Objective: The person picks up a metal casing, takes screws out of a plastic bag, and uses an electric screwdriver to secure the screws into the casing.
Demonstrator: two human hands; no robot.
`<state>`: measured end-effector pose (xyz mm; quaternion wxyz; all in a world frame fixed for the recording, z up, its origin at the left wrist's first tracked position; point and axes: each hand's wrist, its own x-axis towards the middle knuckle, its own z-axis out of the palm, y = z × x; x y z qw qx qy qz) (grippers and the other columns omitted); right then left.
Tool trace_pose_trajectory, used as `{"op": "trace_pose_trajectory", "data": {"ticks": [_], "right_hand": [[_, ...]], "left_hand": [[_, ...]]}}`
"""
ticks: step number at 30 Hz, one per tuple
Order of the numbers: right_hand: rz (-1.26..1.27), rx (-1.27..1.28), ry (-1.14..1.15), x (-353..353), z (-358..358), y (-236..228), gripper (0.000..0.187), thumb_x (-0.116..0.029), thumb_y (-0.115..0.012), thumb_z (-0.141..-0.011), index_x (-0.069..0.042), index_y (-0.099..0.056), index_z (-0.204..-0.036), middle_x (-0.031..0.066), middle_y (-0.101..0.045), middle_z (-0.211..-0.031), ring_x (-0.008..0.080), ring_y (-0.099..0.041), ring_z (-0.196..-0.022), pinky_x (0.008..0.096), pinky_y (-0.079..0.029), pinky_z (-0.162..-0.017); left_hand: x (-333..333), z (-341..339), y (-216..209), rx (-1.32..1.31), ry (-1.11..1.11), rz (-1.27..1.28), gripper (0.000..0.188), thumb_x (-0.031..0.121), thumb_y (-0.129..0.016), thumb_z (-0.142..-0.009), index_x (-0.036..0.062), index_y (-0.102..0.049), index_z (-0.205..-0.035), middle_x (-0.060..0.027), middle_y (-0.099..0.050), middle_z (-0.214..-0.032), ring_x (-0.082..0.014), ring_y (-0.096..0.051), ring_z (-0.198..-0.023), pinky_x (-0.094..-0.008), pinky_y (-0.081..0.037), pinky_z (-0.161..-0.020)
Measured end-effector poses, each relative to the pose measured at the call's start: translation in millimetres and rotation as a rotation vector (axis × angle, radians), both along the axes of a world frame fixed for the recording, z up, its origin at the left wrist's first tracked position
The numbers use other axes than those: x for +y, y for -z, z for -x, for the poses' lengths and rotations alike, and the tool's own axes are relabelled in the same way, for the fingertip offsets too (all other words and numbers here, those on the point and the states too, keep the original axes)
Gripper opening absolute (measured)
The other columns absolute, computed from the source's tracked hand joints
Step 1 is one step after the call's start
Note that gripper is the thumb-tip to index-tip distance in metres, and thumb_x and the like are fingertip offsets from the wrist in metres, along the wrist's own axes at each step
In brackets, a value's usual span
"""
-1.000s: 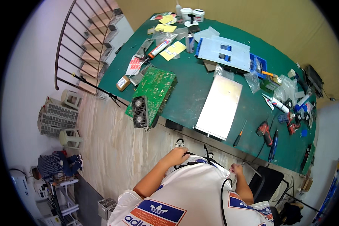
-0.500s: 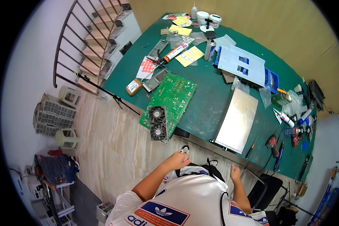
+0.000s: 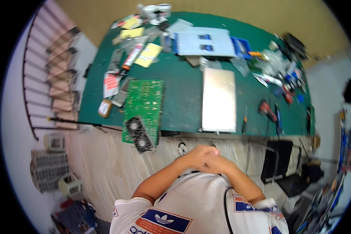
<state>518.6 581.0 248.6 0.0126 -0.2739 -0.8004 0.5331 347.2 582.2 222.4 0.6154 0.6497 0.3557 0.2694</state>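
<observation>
Just short of the green table (image 3: pixel 181 113), left hand (image 3: pixel 194 156) and right hand (image 3: pixel 218 164) were clasped together, blurred; whether they enclosed anything could not be told. Nearest on the table lay one board (image 3: pixel 144 97), green, flat, rectangular, overhanging the near edge and bearing black square fans (image 3: pixel 138 134); one case (image 3: pixel 219 101), smooth silvery metal, oblong. Farther back stood a blue plastic bin (image 3: pixel 247 46), contents indistinct, and two round white tubs (image 3: pixel 164 9), contents hidden.
</observation>
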Motion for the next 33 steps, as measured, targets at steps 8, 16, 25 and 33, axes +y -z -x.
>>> {"op": "trace_pose_trajectory", "data": {"ticks": [8,16,25,33], "right_hand": [[-0.010,0.169,0.169,0,-27,-41,0.029,-0.020,-0.071,-0.089,0.000,-0.069,-0.109,0.0204,-0.070,-0.106,0.0360,-0.067,-0.100,0.0429,-0.053,-0.086],[-0.090,0.081,0.761,-10,-104,21,0.033,-0.017,-0.071,-0.089,0.000,-0.067,-0.117,0.0201,-0.071,-0.108,0.0386,-0.067,-0.103,0.0418,-0.054,-0.091],[0.177,-0.400,0.599,-42,-226,127,0.038,-0.021,-0.069,-0.090,0.003,-0.065,-0.120,0.0258,-0.070,-0.113,0.0415,-0.067,-0.105,0.0437,-0.053,-0.092],[0.259,-0.295,0.631,-37,-240,164,0.036,-0.020,-0.069,-0.091,0.003,-0.064,-0.118,0.0253,-0.071,-0.110,0.0392,-0.069,-0.103,0.0428,-0.055,-0.090]], "left_hand": [[2,-20,-14,-0.074,0.104,0.076,0.059,0.038,-0.026,-0.110,-0.0036,-0.062,-0.131,-0.0197,-0.070,-0.121,-0.0285,-0.067,-0.111,-0.0392,-0.050,-0.099],[-27,-21,47,0.285,-0.065,0.324,0.036,0.024,-0.053,-0.102,-0.0028,-0.065,-0.123,-0.0193,-0.074,-0.104,-0.0295,-0.073,-0.088,-0.0372,-0.057,-0.081],[-78,-4,122,0.668,-0.200,0.404,0.035,0.023,-0.063,-0.097,-0.0047,-0.067,-0.118,-0.0213,-0.074,-0.091,-0.0309,-0.074,-0.083,-0.0384,-0.058,-0.077],[-112,-36,147,0.551,-0.373,0.635,0.033,0.018,-0.064,-0.097,-0.0077,-0.066,-0.117,-0.0186,-0.075,-0.088,-0.0253,-0.075,-0.078,-0.0337,-0.058,-0.076]]}}
